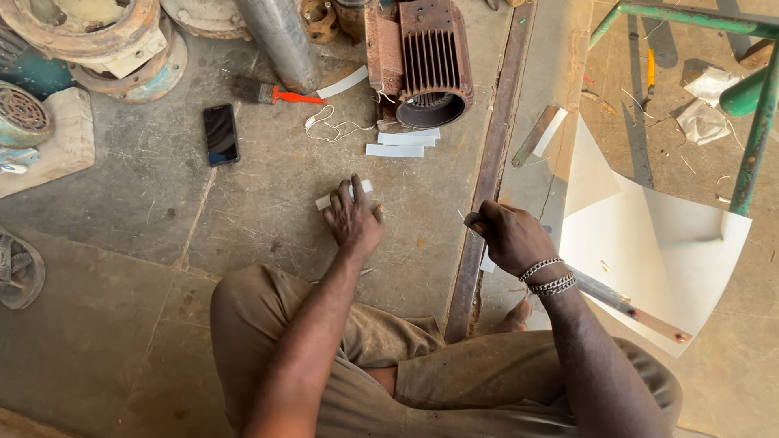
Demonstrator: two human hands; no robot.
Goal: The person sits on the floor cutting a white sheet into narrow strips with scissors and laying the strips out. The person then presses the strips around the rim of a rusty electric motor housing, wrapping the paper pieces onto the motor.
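Note:
I sit on a concrete floor. My left hand (353,217) presses down on a small white paper strip (363,187) lying on the floor in front of my knee. My right hand (511,237) is closed around a thin tool, perhaps a blade, above a rusty metal rail (487,170); the tool's tip is hardly visible. A large white sheet (649,243) lies to the right of that hand, with a long metal bar (625,307) across it. Further cut white strips (402,143) lie ahead, by a ribbed motor housing (426,61).
A black phone (220,134) and an orange-handled paintbrush (272,93) lie at the upper left, near rusty machine parts (97,36) and a steel tube (280,36). A green metal frame (759,122) stands at the right. A white cord (333,126) lies by the strips.

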